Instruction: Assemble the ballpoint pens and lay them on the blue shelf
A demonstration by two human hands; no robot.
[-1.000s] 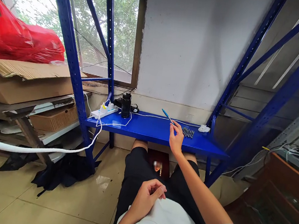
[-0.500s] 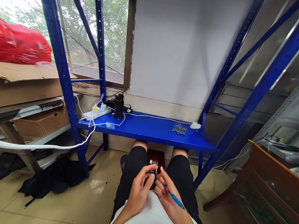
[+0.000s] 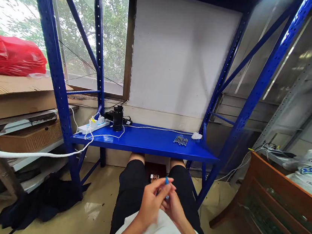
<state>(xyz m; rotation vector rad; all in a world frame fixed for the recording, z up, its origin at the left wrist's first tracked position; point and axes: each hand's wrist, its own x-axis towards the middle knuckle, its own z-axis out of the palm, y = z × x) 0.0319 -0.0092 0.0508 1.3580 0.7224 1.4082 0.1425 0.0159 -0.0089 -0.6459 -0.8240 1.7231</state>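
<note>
The left hand (image 3: pixel 151 200) and right hand (image 3: pixel 176 207), apart earlier, now meet: the left's thumb and forefinger pinch the blue pen (image 3: pixel 166 180); the right curls behind, its grip hidden. Handling now appears two-handed.

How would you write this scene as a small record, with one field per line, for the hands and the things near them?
Left hand: fingers at the pen, partly covering it
Right hand: close beside the left hand, also near the pen
Grip: unclear which hand holds the pen
Pen colour: blue
Shelf: blue, beyond both hands
Shelf, left end: power strip, black bottle
Shelf, right end: cluster of small parts, white bundle
Right side: brown chair
</note>
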